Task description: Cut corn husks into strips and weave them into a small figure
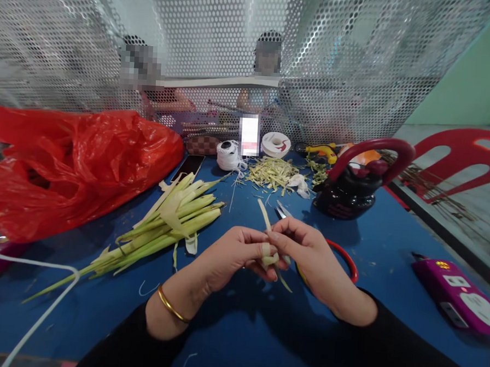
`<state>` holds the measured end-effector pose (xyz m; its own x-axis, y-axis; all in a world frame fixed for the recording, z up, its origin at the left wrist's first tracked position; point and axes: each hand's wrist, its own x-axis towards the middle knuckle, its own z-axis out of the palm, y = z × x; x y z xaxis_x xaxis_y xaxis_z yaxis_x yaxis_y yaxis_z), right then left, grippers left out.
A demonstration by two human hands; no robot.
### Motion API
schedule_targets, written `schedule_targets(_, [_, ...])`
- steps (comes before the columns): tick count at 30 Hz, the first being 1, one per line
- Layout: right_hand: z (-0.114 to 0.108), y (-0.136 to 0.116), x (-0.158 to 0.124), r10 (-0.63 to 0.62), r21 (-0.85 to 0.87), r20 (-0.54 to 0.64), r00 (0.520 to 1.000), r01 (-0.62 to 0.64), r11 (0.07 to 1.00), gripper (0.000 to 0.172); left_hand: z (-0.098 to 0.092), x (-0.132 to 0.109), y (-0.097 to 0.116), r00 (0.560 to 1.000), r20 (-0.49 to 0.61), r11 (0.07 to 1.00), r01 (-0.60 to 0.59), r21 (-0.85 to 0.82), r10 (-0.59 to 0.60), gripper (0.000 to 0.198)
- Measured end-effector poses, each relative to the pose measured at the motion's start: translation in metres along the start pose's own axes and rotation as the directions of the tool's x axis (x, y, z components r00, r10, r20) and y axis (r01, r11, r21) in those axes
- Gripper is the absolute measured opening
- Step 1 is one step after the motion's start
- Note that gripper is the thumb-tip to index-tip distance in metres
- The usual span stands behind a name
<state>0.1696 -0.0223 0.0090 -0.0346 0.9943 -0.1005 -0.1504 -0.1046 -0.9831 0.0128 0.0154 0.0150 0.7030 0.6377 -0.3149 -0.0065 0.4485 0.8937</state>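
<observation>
My left hand (233,257) and my right hand (307,250) meet above the blue table (237,325). Both pinch a pale palm leaf strip (267,228), which is wound round a left fingertip and sticks up and back from the fingers. A short end of it hangs down below the hands. Scissors with red handles (345,257) lie under my right hand, blades pointing away. A bundle of green-yellow palm leaves (164,223) lies to the left of my hands.
A red plastic bag (69,163) fills the left side. At the back are a white thread spool (229,154), a tape roll (275,144), leaf trimmings (272,173) and a dark basket with red handle (354,184). A purple power strip (456,293) lies right. Two people sit behind the perforated screen.
</observation>
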Motion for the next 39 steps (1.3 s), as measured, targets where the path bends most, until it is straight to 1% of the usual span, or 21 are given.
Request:
schedule_targets(2, [0.001, -0.001, 0.001, 0.023, -0.022, 0.007, 1.0, -0.022, 1.0, 0.029, 0.0, 0.0, 0.0, 1.0, -0.009, 1.0, 0.011, 0.016, -0.011, 0.014])
schedule_targets(5, [0.003, -0.001, 0.001, 0.002, -0.081, 0.005, 1.0, -0.001, 0.997, 0.026, 0.001, 0.0, 0.001, 1.0, -0.022, 1.0, 0.009, 0.023, -0.009, 0.014])
schedule_targets(7, [0.003, -0.002, 0.0, -0.008, -0.08, 0.016, 1.0, 0.009, 0.997, 0.025, 0.001, -0.001, 0.002, 1.0, -0.021, 1.0, 0.006, 0.018, -0.006, 0.014])
schedule_targets(10, [0.001, -0.001, -0.001, 0.008, 0.011, 0.043, 0.999, -0.008, 1.0, 0.023, 0.002, -0.001, 0.002, 1.0, -0.012, 1.0, 0.028, 0.012, -0.028, 0.016])
schedule_targets(13, [-0.001, 0.002, -0.001, 0.011, 0.094, -0.002, 1.0, -0.01, 0.996, 0.019, 0.003, 0.0, 0.001, 0.999, -0.011, 0.999, 0.038, 0.001, -0.038, 0.016])
schedule_targets(16, [-0.003, 0.005, 0.002, -0.014, 0.085, -0.088, 0.996, 0.021, 0.996, 0.019, 0.005, 0.001, 0.001, 0.997, -0.077, 0.999, 0.017, -0.037, -0.019, 0.016])
schedule_targets(18, [-0.003, 0.008, 0.004, -0.013, 0.07, -0.114, 0.993, 0.021, 0.997, 0.02, 0.006, 0.001, 0.001, 0.989, -0.149, 0.998, 0.004, -0.062, -0.013, 0.02])
schedule_targets(20, [-0.003, 0.01, 0.006, -0.01, 0.062, -0.13, 0.992, 0.018, 0.998, 0.021, 0.007, 0.002, 0.0, 0.983, -0.185, 0.997, -0.011, -0.071, -0.002, 0.021])
schedule_targets(22, [-0.003, 0.011, 0.006, -0.023, 0.053, -0.141, 0.99, 0.031, 0.998, 0.021, 0.006, 0.002, 0.0, 0.988, -0.156, 0.997, -0.025, -0.07, 0.014, 0.02])
schedule_targets(25, [-0.003, 0.012, 0.006, -0.053, 0.047, -0.148, 0.988, 0.061, 0.997, 0.021, 0.004, 0.001, -0.001, 0.996, -0.079, 0.996, -0.044, -0.072, 0.038, 0.016])
schedule_targets(28, [-0.004, 0.011, 0.006, -0.057, 0.067, -0.15, 0.987, 0.068, 0.995, 0.021, 0.002, 0.001, -0.001, 0.998, -0.045, 0.994, -0.044, -0.096, 0.04, 0.017])
schedule_targets(30, [-0.004, 0.01, 0.006, -0.085, 0.074, -0.15, 0.985, 0.097, 0.992, 0.02, 0.001, 0.001, -0.001, 0.999, -0.029, 0.994, -0.034, -0.107, 0.032, 0.018])
schedule_targets(34, [-0.006, 0.011, 0.005, -0.215, 0.005, -0.152, 0.965, 0.218, 0.976, 0.013, 0.002, 0.001, -0.001, 0.999, -0.009, 0.992, -0.037, -0.118, 0.037, 0.017])
schedule_targets(37, [-0.008, 0.014, 0.004, -0.298, -0.099, -0.192, 0.935, 0.283, 0.954, 0.012, 0.002, 0.001, -0.001, 0.997, -0.039, 0.989, -0.066, -0.13, 0.061, 0.018])
schedule_targets(39, [-0.008, 0.015, 0.005, -0.32, -0.138, -0.218, 0.922, 0.296, 0.945, 0.012, 0.002, 0.001, 0.0, 0.995, -0.073, 0.988, -0.084, -0.131, 0.075, 0.018])
